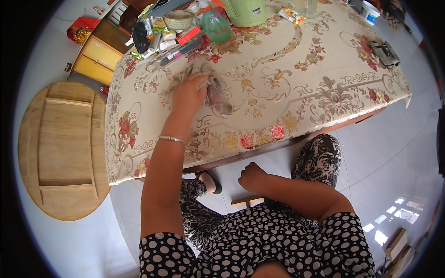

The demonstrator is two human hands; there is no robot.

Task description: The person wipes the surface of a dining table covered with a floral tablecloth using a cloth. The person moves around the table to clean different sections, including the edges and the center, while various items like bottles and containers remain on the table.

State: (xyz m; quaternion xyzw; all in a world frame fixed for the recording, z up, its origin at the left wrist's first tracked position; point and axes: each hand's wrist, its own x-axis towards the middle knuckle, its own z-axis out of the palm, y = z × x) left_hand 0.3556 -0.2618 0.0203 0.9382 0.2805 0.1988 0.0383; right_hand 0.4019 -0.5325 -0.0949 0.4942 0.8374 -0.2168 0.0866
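Observation:
My left hand (188, 92) presses down on a crumpled greyish-brown cloth (219, 98) on the left part of the table. Its fingers bend into the fabric, and their tips are partly hidden in the folds. A flowered tablecloth (259, 88) lies under the cloth and covers the tabletop. Away from the table's front edge, above my lap, my right hand (253, 178) hangs with its fingers curled into a loose fist. Nothing shows in it.
Beyond the cloth stand a spray bottle (215, 24) with green liquid, a green container (245, 11), a bowl (179, 21) and several small packages. A grey pouch (385, 53) lies near the right edge. A round wooden tabletop (65, 153) leans at the left.

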